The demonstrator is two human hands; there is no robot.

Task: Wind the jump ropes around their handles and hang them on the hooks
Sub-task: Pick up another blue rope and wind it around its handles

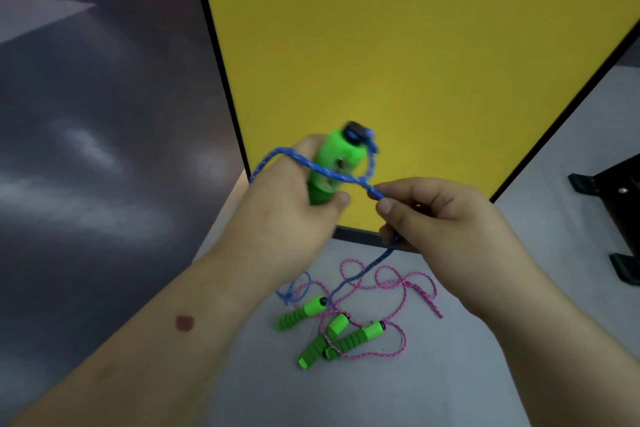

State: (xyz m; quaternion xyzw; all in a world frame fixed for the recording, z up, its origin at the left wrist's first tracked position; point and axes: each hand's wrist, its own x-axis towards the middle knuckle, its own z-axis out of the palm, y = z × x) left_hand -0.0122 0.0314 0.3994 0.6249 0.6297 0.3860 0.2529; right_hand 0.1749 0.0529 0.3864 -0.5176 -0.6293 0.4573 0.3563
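Observation:
My left hand grips a green jump-rope handle upright in front of the yellow board. The blue rope loops over my left fingers and crosses the handle. My right hand pinches that blue rope just right of the handle; the rope drops from it to the floor. Down there lies the blue rope's other green handle. Beside it a pink rope lies loose and tangled with its two green handles.
A yellow board with a black frame stands straight ahead. Dark glossy panels fill the left side. A black metal stand sits on the grey floor at the right. No hooks are in view.

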